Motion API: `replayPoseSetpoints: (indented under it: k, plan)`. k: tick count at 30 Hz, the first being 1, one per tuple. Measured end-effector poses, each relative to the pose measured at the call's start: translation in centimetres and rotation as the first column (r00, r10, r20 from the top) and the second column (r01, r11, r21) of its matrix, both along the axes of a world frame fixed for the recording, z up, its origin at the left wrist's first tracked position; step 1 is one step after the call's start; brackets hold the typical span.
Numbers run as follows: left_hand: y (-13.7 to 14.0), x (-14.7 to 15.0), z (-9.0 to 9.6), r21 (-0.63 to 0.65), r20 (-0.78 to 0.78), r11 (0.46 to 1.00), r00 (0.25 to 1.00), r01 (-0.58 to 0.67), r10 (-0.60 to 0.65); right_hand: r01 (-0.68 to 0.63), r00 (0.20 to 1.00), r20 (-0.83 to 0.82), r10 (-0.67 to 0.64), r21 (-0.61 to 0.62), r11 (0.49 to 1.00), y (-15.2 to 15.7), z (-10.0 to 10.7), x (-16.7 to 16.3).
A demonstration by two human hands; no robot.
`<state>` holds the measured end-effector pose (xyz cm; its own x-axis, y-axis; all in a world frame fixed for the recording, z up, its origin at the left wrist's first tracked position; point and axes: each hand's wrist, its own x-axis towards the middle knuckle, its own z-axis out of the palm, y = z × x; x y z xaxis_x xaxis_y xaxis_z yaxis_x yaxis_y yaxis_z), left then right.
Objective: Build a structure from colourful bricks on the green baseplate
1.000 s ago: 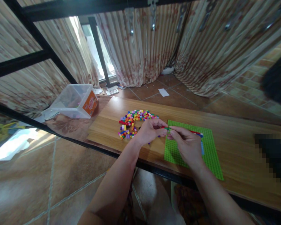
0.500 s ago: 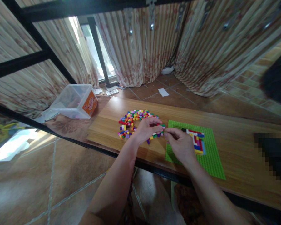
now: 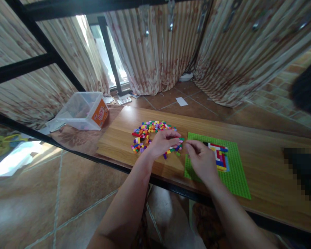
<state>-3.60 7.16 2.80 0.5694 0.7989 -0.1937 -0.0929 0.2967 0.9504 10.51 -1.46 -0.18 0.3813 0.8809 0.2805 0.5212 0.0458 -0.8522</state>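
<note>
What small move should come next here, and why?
Perhaps ease the left hand slightly aside: it hides part of the loose bricks, which may make choosing one harder, while the right hand is over the green baseplate.

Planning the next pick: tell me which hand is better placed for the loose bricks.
Likely the left hand: it is at the loose bricks, while the right hand is mostly over the baseplate.

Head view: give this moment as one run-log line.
left hand: by loose bricks; right hand: over green baseplate; joined bricks: on baseplate; grasp: unclear
</note>
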Motion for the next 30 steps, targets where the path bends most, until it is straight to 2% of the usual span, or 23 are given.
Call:
replayPoseSetpoints:
  k: [3,6,11,15,20,22,24,27,30]
  plan:
    - [-0.3,0.4,-0.3,-0.011,0.056,0.997,0.996,0.071,-0.071,-0.006,0.949,-0.316,0.009,0.011,1.0,0.2,0.3,0.0]
    - [-0.7,0.9,-0.5,-0.026,0.109,0.994,0.989,0.102,-0.099,0.006,0.879,-0.476,0.013,0.04,0.999,0.5,0.5,-0.3]
    - [-0.7,1.0,-0.6,-0.058,0.179,0.992,0.978,0.115,-0.103,0.058,0.798,-0.603,0.002,0.08,0.995,0.5,0.9,-0.5]
    - [-0.7,0.9,-0.6,-0.067,0.182,0.991,0.978,0.12,-0.106,0.057,0.795,-0.607,0.006,0.086,0.995,0.3,1.0,-0.5]
    - [-0.8,0.7,-0.5,-0.102,0.212,0.988,0.973,0.115,-0.091,0.045,0.741,-0.671,0.025,0.087,0.995,0.4,1.1,-0.4]
    - [-0.8,0.6,-0.4,-0.116,0.204,0.987,0.975,0.11,-0.084,0.04,0.768,-0.64,0.01,0.063,0.997,0.5,0.8,-0.2]
    - [-0.6,0.5,-0.4,-0.131,0.165,0.989,0.985,0.072,-0.05,0.044,0.85,-0.526,-0.023,0.026,0.999,0.5,0.5,0.0]
    - [-0.4,0.3,-0.3,-0.135,0.106,0.991,0.994,-0.012,0.027,0.02,0.987,-0.161,-0.019,0.002,1.0,0.3,0.1,0.1]
    - [-0.2,0.2,-0.3,-0.102,0.067,0.993,0.996,-0.052,0.06,-0.053,0.979,0.195,0.058,-0.029,0.998,0.1,0.2,-0.2]
